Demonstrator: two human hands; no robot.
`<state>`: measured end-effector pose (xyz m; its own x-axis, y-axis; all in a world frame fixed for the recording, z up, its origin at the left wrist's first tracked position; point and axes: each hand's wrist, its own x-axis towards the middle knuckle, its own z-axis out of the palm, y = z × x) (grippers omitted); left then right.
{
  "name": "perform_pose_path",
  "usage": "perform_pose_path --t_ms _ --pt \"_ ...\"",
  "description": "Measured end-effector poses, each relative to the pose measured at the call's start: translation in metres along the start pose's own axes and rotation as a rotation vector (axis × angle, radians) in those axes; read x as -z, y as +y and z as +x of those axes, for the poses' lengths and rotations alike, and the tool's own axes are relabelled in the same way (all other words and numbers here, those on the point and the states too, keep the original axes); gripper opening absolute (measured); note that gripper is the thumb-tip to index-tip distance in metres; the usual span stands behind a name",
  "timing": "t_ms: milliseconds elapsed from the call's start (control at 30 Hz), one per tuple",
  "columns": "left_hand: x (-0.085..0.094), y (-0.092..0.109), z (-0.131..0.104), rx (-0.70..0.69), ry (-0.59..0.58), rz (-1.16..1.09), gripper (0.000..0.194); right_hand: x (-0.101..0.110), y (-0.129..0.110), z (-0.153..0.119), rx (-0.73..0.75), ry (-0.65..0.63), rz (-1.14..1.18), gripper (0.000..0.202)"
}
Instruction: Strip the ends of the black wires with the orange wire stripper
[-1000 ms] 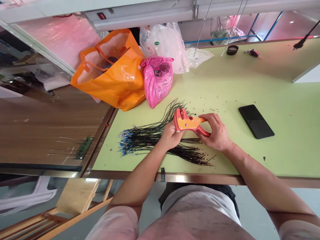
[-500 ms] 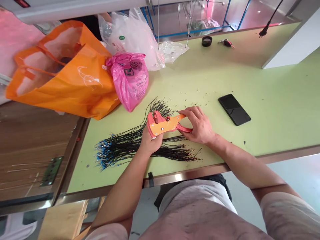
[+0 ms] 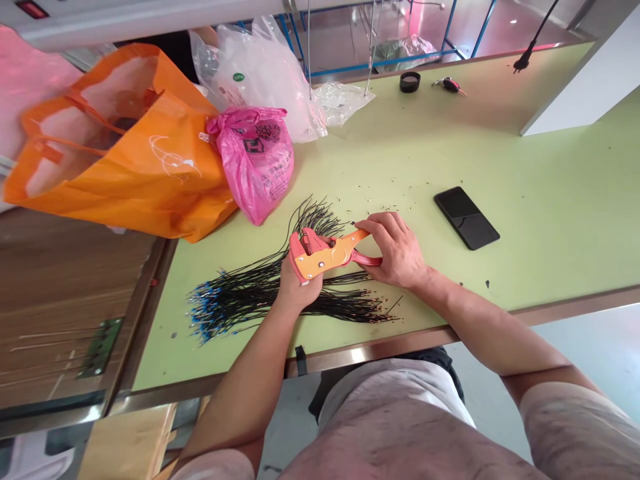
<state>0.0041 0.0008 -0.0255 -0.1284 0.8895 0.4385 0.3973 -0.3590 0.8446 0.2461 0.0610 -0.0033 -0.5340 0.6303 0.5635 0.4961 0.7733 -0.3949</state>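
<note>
though little differs from half a sec ago, the wire stripper (image 3: pixel 330 260) dips slightly at its head, handles still spread, so work seems at the same stage. it's over the black wires (image 3: pixel 253 288); r hand (image 3: pixel 403 257) has fingers round its handles; l hand (image 3: pixel 300 290) is behind its head, fingers hidden, can't tell grip. qty: 1 stripper, 2 hands, wires uncountable, 1 phone (image 3: pixel 467 218) on surface (image 3: pixel 555 213), 1 orange bag (image 3: pixel 165 167), 1 pink bag (image 3: pixel 263 170).
</note>
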Motion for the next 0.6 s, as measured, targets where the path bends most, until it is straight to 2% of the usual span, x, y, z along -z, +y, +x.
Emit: perform_pose_path --t_ms 167,333,600 --pt "0.0 -0.001 -0.003 -0.055 -0.004 0.135 0.024 0.0 0.0 0.0 0.01 0.008 -0.015 0.052" --pt "0.001 -0.008 -0.006 -0.147 -0.005 0.137 0.029 0.0 0.0 -0.001 -0.003 0.005 -0.012 0.05" --pt "0.0 -0.012 -0.008 -0.163 0.016 0.168 0.034 0.0 0.001 -0.001 0.016 0.02 -0.029 0.045"
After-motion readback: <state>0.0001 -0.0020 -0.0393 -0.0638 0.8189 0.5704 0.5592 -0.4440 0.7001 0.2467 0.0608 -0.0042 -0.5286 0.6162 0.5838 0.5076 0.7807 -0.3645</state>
